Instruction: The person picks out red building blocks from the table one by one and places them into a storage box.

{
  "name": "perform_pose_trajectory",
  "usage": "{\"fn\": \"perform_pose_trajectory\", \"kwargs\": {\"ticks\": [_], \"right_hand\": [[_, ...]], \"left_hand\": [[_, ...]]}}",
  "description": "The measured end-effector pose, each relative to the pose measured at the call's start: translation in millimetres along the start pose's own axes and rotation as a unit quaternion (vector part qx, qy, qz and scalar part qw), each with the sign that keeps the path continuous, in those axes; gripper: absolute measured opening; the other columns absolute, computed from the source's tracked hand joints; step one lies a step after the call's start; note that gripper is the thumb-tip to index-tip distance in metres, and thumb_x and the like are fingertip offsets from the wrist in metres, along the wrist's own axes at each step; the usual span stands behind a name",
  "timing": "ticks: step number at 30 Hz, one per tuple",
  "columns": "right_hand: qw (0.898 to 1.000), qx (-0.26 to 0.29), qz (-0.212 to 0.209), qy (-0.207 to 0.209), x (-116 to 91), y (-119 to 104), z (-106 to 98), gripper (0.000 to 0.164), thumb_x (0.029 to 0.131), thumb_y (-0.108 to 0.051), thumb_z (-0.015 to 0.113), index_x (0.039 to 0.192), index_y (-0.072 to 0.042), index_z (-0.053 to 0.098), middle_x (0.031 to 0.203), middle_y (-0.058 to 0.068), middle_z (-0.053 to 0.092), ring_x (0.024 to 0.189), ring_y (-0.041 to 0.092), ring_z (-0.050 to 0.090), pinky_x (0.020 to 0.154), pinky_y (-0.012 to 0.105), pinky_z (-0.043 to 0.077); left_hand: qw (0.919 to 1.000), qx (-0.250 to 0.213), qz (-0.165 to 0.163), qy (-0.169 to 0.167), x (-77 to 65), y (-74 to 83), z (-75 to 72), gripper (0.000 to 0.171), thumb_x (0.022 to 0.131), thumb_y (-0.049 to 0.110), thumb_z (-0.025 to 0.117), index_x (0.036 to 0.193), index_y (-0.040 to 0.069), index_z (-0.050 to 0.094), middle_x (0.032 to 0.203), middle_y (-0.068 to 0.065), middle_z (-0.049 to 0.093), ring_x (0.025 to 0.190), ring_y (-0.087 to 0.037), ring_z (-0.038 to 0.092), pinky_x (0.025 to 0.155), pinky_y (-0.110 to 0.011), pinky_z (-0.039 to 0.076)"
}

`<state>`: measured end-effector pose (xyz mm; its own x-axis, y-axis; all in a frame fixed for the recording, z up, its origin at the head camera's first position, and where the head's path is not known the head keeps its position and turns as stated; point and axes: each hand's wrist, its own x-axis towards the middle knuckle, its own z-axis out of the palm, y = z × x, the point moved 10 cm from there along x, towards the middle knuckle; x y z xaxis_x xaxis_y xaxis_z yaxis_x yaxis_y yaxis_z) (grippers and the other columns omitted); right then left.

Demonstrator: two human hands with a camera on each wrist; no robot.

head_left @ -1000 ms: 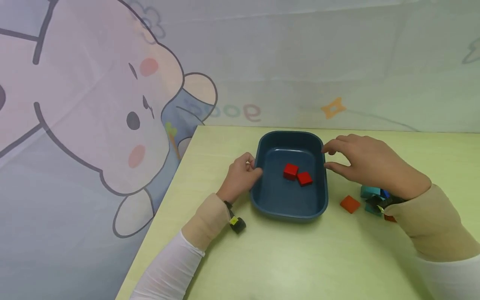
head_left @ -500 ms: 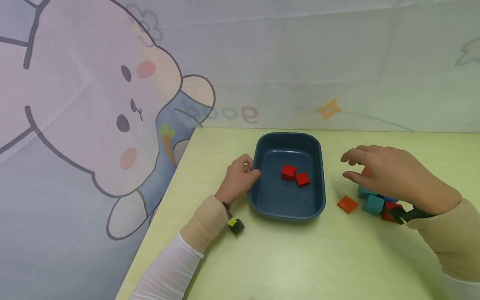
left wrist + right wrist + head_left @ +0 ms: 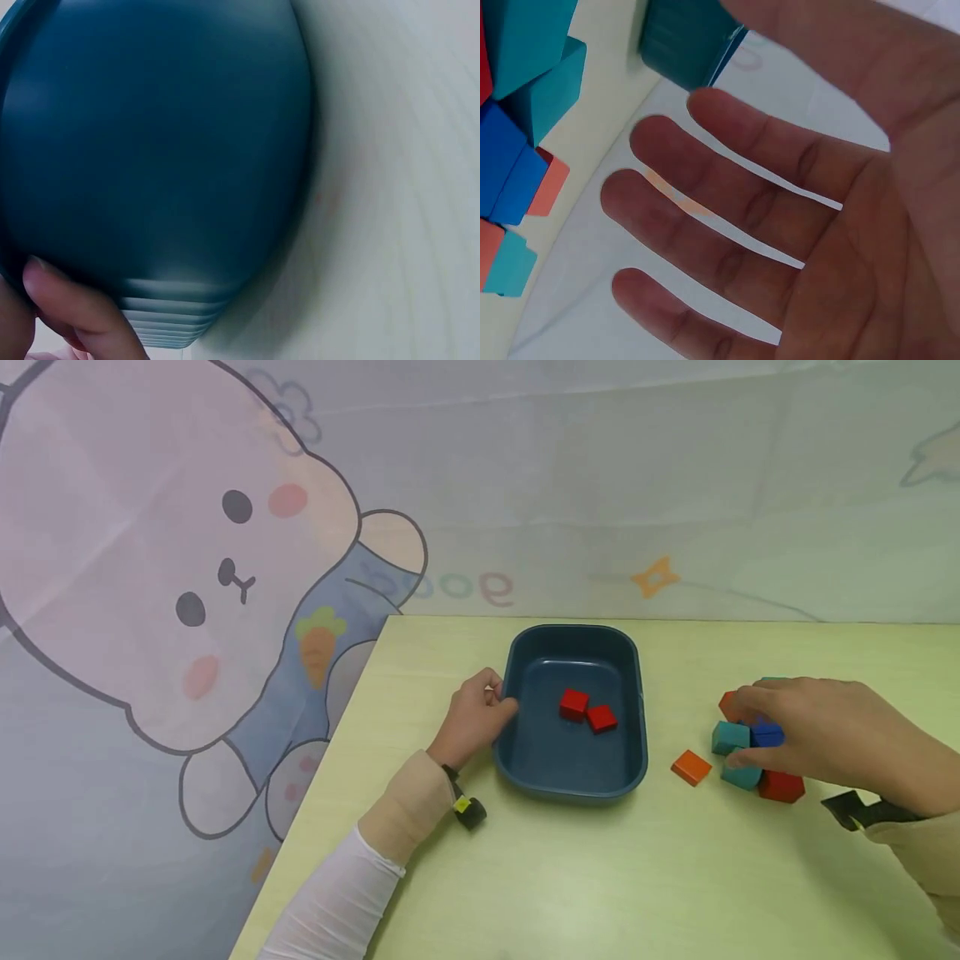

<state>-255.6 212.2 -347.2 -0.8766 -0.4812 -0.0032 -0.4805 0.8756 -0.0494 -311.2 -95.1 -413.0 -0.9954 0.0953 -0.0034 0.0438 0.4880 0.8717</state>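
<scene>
A dark teal plastic tray (image 3: pixel 570 768) stands on the table, with a red block (image 3: pixel 574 704) and a flatter red block (image 3: pixel 602 719) inside. My left hand (image 3: pixel 472 714) pinches its left rim between thumb and fingers; the left wrist view shows the tray's outer wall (image 3: pixel 157 150) close up. Over a pile of blocks at the right hovers my right hand (image 3: pixel 832 735), holding nothing, its fingers spread and slightly bent in the right wrist view. Beneath and beside it lie teal blocks (image 3: pixel 731 737), blue blocks (image 3: pixel 502 165) and a red block (image 3: pixel 782 787); the hand hides part of the pile.
A lone flat orange block (image 3: pixel 691 767) lies between tray and pile. The pale table (image 3: pixel 540 877) ends at the back against a printed cloth (image 3: pixel 570 485) with a cartoon bear; its left edge slants forward.
My right hand has moved from beside the tray's right rim rightward to above the pile of blocks. The left hand stays at the left rim, and the tray's contents look the same.
</scene>
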Motion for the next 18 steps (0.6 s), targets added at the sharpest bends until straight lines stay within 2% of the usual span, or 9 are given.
{"fn": "perform_pose_trajectory", "kwargs": {"ticks": [5,9,14,18], "right_hand": [[0.997,0.018,0.015,-0.07,-3,9,19,0.04,0.061,-0.052,0.085,0.08,-0.026,0.06,0.073,-0.01,0.056,0.062,0.007,0.049,0.048,0.026,0.036],[0.993,0.042,0.01,-0.112,-3,11,34,0.04,0.063,-0.041,0.087,0.077,-0.022,0.055,0.074,-0.008,0.058,0.062,0.008,0.05,0.05,0.026,0.037],[0.99,0.066,0.001,-0.125,0,9,44,0.029,0.069,-0.021,0.083,0.074,-0.019,0.054,0.07,-0.006,0.054,0.063,0.008,0.049,0.055,0.024,0.037],[0.988,0.076,0.001,-0.131,1,11,48,0.028,0.068,-0.018,0.081,0.073,-0.019,0.054,0.068,-0.006,0.051,0.062,0.008,0.048,0.055,0.024,0.036]], "left_hand": [[1.0,0.003,0.0,0.002,-0.9,0.3,-0.8,0.014,0.087,0.01,0.058,0.08,0.012,0.046,0.052,0.005,0.038,0.045,-0.01,0.04,0.043,-0.022,0.033],[1.0,0.002,-0.003,0.0,-0.9,-0.6,-0.2,0.014,0.087,0.009,0.058,0.081,0.012,0.046,0.052,0.005,0.039,0.045,-0.011,0.041,0.043,-0.022,0.033],[1.0,0.003,-0.003,0.001,-1.1,-0.5,-0.3,0.015,0.087,0.009,0.058,0.08,0.012,0.046,0.053,0.005,0.038,0.046,-0.011,0.04,0.044,-0.022,0.033],[1.0,0.007,-0.001,0.004,-1.5,0.5,-1.7,0.014,0.087,0.01,0.058,0.08,0.012,0.046,0.053,0.005,0.039,0.047,-0.01,0.04,0.044,-0.022,0.033]]}}
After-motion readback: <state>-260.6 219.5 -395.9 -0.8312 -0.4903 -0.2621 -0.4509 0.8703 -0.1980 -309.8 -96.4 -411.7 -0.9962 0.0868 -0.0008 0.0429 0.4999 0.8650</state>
